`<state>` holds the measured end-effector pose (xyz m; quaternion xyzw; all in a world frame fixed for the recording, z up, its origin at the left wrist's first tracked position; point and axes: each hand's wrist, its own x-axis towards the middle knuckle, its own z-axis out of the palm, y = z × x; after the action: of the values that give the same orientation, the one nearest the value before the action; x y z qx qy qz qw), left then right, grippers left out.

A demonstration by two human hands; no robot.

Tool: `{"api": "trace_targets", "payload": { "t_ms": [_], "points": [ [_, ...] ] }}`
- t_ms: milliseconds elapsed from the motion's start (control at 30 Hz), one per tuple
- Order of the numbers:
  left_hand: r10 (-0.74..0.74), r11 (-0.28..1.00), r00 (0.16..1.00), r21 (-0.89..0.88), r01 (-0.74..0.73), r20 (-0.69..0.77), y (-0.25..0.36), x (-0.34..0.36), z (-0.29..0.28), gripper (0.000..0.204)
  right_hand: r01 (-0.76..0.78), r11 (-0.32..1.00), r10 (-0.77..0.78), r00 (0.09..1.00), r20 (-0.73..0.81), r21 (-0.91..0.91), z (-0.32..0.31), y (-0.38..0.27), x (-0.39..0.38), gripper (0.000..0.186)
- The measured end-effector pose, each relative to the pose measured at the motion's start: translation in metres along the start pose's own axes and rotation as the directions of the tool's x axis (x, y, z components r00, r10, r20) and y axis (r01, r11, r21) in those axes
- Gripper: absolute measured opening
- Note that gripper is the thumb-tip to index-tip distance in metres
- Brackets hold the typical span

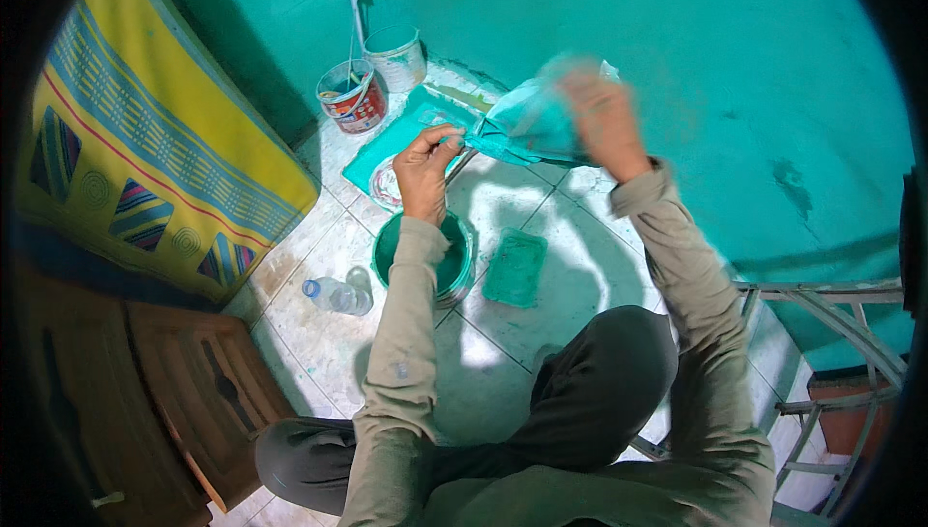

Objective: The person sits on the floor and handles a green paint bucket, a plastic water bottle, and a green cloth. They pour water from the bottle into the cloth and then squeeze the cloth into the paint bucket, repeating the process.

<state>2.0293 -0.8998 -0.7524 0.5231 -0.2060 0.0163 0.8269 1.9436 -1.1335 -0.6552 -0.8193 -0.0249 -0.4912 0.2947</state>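
Note:
My left hand pinches one end of a clear plastic bag smeared with teal paint. At the bag's other end my right hand is raised, its fingers smeared by motion, so its grip does not show. Below my left wrist a bucket with a teal inside stands on the floor, partly hidden by my sleeve. Just beyond my left hand lies a flat teal tray or board, with a round whitish lid by its near edge.
A teal rectangular piece lies right of the bucket, a plastic bottle left of it. A red pail and a white bucket stand by the wall. A yellow patterned cloth hangs left; a metal ladder stands right.

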Motion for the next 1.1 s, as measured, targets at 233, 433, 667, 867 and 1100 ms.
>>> {"api": "trace_targets", "payload": {
  "t_ms": [233,433,667,867,1100],
  "points": [
    [0.065,0.973,0.998,-0.221,-0.068,-0.019,0.018,-0.006,0.049,0.015,0.021,0.924,0.072,0.972,-0.225,0.382,-0.053,-0.060,0.081,0.020],
    [-0.163,0.985,0.987,-0.061,0.162,-0.012,-0.037,-0.044,0.019,0.020,0.128,0.992,-0.117,0.941,0.318,-0.012,-0.050,-0.045,0.062,0.023],
    [-0.187,0.982,0.982,-0.032,0.186,-0.038,-0.042,0.001,0.032,0.017,0.197,0.980,-0.179,0.911,0.371,-0.012,-0.013,-0.029,0.056,0.025],
    [-0.187,0.949,0.982,0.253,0.186,-0.020,-0.098,-0.037,0.023,0.015,-0.042,0.993,0.093,0.865,0.492,-0.115,-0.013,0.043,0.040,0.032],
    [-0.160,0.923,0.986,0.360,0.134,0.042,-0.110,-0.084,0.010,0.016,-0.458,0.887,0.425,0.758,0.495,-0.062,-0.048,0.086,-0.053,0.035]
  ]
}}
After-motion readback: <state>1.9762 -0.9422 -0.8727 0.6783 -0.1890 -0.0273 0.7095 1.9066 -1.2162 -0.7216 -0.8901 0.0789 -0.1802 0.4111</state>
